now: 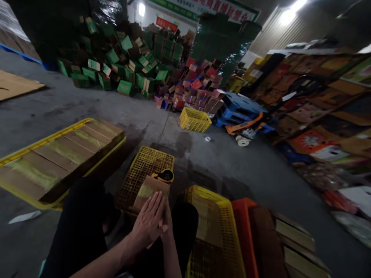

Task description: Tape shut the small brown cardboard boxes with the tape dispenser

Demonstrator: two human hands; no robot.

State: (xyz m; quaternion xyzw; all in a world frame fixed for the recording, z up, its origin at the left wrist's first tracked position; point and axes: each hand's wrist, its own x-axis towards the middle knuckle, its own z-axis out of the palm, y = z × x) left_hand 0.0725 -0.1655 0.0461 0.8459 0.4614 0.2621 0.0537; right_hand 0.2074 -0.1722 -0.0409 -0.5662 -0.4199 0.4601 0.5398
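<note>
A small brown cardboard box (148, 190) lies on an upturned yellow crate (142, 164) in front of my knees. My left hand (149, 224) rests flat on the near end of the box, fingers stretched out and together. My right hand (168, 216) sits just behind it at the box's right side, mostly covered by the left hand, so its fingers do not show. A yellow and black tape dispenser (164, 176) lies on the crate, touching the far end of the box.
A yellow tray of flattened cardboard (43, 143) lies at left. At right stand a yellow crate (216, 204) and an orange crate (243, 224) with stacked cardboard. Farther off are a yellow basket (194, 119), blue pallets (240, 106) and piles of green boxes (124, 58).
</note>
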